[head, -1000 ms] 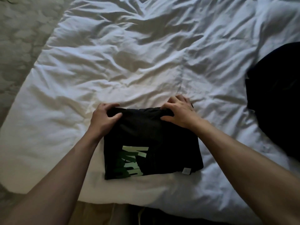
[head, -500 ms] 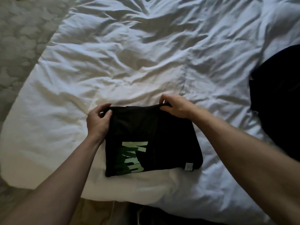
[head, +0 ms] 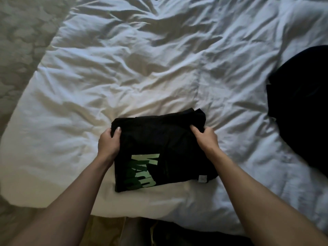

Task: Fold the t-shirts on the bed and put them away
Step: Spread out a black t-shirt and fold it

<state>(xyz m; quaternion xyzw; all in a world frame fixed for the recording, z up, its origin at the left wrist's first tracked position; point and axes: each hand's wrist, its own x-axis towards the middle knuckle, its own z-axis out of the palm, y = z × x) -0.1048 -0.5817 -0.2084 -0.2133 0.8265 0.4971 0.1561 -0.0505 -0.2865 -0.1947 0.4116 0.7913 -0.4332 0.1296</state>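
Observation:
A black t-shirt with green lettering lies folded into a rectangle near the front edge of the bed. My left hand grips its left side, thumb on top of the cloth. On the right side, my right hand pinches the upper right corner, where the fabric bunches up a little. A small white tag shows at the shirt's lower right corner. A second dark garment lies spread at the right edge of the bed, partly cut off by the frame.
The rumpled white duvet covers the bed. A grey quilted surface runs along the left side. Below the bed's front edge lies tan floor with dark items.
Both hands slid from the shirt's far edge down to its left and right sides and took hold there. The far edge now lies a little bunched at the right corner.

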